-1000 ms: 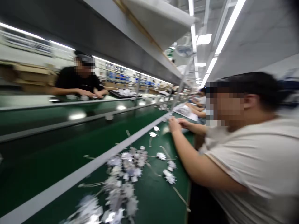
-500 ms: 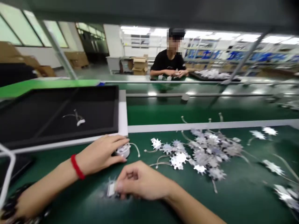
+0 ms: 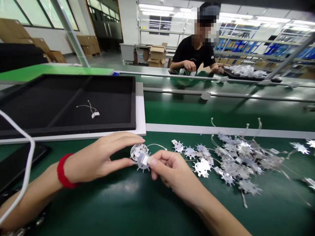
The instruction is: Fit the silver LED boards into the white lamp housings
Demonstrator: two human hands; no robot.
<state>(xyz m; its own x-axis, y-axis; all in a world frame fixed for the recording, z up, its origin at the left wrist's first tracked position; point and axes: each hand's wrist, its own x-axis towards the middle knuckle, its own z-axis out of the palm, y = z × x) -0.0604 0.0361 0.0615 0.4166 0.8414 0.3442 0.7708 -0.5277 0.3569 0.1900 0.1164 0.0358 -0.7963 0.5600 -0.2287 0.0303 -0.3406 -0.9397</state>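
A small round white housing with a thin cable stands on the green table. Around it are the stretched thumb and fingers of my left hand, its red-banded wrist to the left; they loosely hold the housing at its sides. My right hand pinches a silvery spoked metal disc by the white block on it. The disc is tilted at the near edge of the housing and partly covers it. Whether the two touch I cannot tell. Right of my hand lies a heap of similar spoked discs with thin cables.
A black tray at the left bears a small white part with cables. A white cable and a dark flat object are at the left edge. Across the bench a co-worker handles white parts.
My right hand has lifted the spoked disc up and away from me to the housing. My left hand stays around the housing, its fingers a little wider. The camera view has shifted.
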